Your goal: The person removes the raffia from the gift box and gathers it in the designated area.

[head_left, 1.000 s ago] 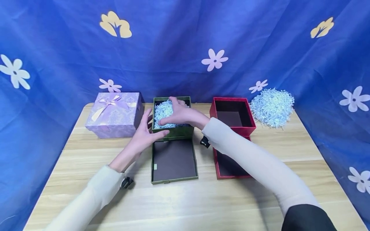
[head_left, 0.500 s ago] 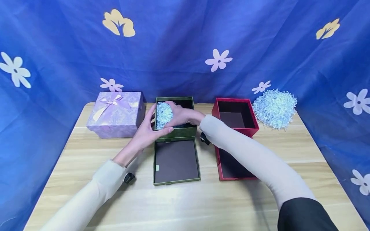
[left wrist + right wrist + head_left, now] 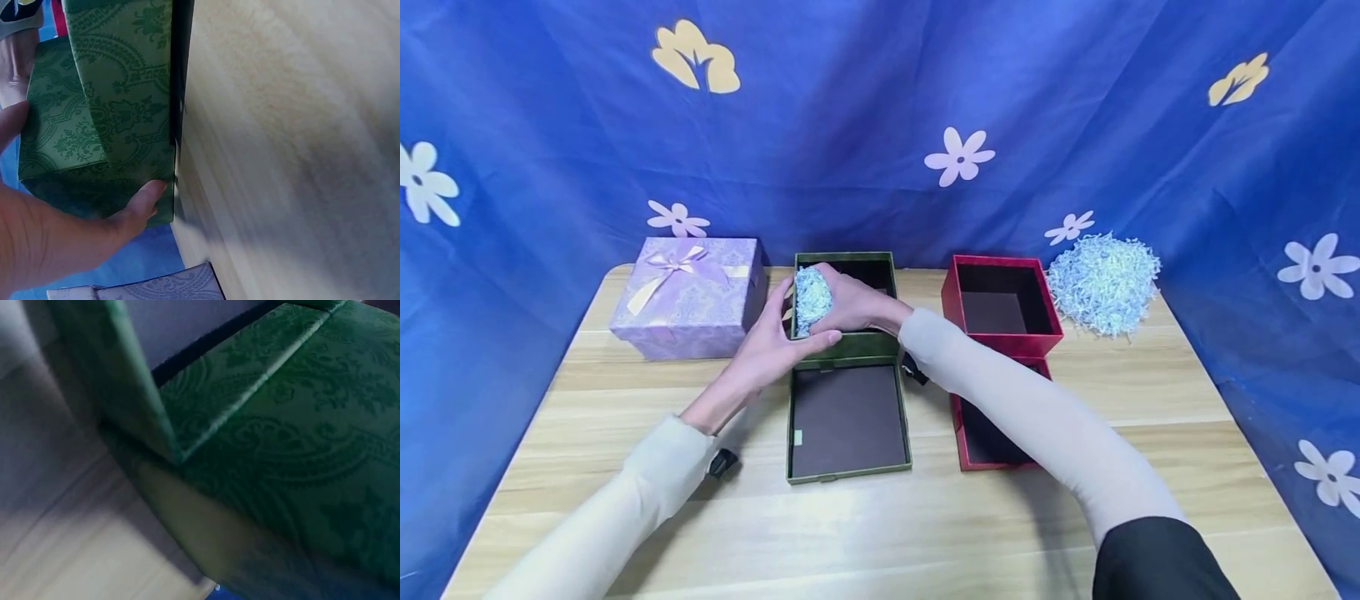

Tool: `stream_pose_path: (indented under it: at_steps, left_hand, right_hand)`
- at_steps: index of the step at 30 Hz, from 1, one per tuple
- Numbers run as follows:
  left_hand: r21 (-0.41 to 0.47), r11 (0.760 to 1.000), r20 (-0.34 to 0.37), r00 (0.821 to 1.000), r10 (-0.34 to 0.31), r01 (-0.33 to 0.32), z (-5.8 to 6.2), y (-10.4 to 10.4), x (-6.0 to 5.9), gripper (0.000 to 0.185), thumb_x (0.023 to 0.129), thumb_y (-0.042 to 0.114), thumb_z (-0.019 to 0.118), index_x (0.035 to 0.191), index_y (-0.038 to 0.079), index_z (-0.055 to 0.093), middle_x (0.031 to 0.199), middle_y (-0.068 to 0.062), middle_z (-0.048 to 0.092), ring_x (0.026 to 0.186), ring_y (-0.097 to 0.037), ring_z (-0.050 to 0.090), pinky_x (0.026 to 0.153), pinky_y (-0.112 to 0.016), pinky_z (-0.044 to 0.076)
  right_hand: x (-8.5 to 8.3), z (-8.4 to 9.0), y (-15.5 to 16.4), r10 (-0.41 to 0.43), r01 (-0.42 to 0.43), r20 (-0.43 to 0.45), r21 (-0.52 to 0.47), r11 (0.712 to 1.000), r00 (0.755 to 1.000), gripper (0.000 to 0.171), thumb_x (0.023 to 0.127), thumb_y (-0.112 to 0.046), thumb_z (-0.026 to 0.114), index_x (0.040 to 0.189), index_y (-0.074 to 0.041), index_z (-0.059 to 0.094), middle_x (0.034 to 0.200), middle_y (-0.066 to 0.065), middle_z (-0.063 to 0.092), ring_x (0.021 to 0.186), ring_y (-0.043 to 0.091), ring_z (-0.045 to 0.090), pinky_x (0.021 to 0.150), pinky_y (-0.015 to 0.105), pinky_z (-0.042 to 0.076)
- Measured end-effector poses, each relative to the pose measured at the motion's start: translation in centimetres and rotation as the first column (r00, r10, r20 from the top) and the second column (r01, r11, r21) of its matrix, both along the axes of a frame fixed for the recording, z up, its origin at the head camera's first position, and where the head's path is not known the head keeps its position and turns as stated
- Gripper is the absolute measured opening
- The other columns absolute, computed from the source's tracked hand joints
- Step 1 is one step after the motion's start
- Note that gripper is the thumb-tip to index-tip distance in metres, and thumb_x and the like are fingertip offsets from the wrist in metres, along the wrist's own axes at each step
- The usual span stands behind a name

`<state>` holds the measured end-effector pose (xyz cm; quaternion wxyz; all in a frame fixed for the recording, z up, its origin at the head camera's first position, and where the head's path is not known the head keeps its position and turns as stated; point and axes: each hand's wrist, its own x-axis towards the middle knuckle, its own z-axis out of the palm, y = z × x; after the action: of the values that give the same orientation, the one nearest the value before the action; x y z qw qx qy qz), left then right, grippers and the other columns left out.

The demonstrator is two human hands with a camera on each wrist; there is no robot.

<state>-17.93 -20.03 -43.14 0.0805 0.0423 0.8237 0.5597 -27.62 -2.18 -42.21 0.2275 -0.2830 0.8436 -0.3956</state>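
Head view. I log the green box (image 3: 847, 333) at the back middle of the desk (image 3: 880, 517), open, its lid (image 3: 847, 421) lying inside-up just in front of it. My right hand (image 3: 850, 302) is inside the box at its left end, fingers curled round a wad of pale blue shred (image 3: 812, 298); that grip is closed on the wad, which sits at rim level. My left hand (image 3: 775, 337) rests against the box's left front corner, fingers fairly straight, thumb along the front wall, steadying and not clasping. The rest of the box interior that I can see looks dark and bare. Judgement: the shred is gathered in one clump at one side, so the handling of the filling is midway. The red box (image 3: 1002, 310) to the right stands open and bare, its lid (image 3: 992, 429) in front. A loose shred pile (image 3: 1103, 282) lies at the far right. The lilac box (image 3: 688, 293) on the left is closed, with a bow.

Left wrist view. Green box wall (image 3: 100, 125), damask pattern, matte; thumb (image 3: 140, 203) pressed flat on its lower corner; wood grain beside it.

Right wrist view. Only patterned green wall and rim (image 3: 275, 444), blurred; the hand and the shred are not shown here.
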Motion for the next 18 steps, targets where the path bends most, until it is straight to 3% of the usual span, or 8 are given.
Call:
stream_pose_path:
  at_steps: [6,10,18]
  left_hand:
    - [0.017,1.000,0.044,0.999,-0.012,0.012,0.3,0.2,-0.4,0.121,0.092,0.041,0.090,0.175,0.015,0.007,0.176,-0.015,0.026,0.159,-0.033,0.028,0.127,-0.056,0.027]
    - [0.035,0.999,0.081,0.996,-0.021,0.018,0.4,0.2,-0.4,0.125,0.093,0.041,0.089,0.175,0.011,-0.001,0.178,-0.016,0.019,0.162,-0.032,0.020,0.129,-0.053,0.023]
    - [-0.024,1.000,0.127,0.992,0.004,-0.001,0.3,0.1,0.2,0.135,0.090,0.055,0.087,0.173,0.002,-0.004,0.178,-0.024,0.015,0.163,-0.041,0.014,0.129,-0.060,0.018]
  right_hand:
    - [0.2,0.4,0.4,-0.079,0.081,-0.048,0.035,0.996,0.996,0.085,0.086,0.001,0.086,0.158,-0.008,0.043,0.142,0.010,0.062,0.123,0.021,0.057,0.100,0.028,0.047]
    - [0.3,0.8,0.7,-0.132,0.134,-0.042,0.046,0.990,0.990,0.089,0.089,0.000,0.085,0.164,-0.012,0.041,0.148,0.009,0.060,0.127,0.021,0.057,0.104,0.031,0.048]
    - [0.8,1.5,0.9,-0.208,0.209,-0.030,0.039,0.977,0.978,0.100,0.093,-0.006,0.087,0.173,-0.013,0.028,0.167,0.010,0.047,0.145,0.025,0.050,0.116,0.036,0.044]
